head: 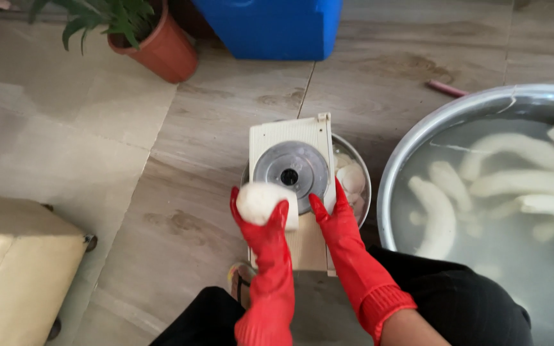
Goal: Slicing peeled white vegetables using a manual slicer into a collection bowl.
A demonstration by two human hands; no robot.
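Observation:
My left hand (263,227), in a red rubber glove, grips a white peeled vegetable piece (259,200) end-on against the cream slicer board (285,138). A round metal blade disc (292,169) sits in the middle of that board. In a matching red glove, my right hand (336,221) holds the board's right edge. Under the slicer stands a small metal bowl (361,168) with several white slices (351,178) in it.
A large metal basin (418,138) at right holds water and several long white peeled pieces (527,186). A potted plant (155,41) and a blue container (270,29) stand at the back. A beige stool (14,256) is at left. My dark-trousered knees (469,301) are below.

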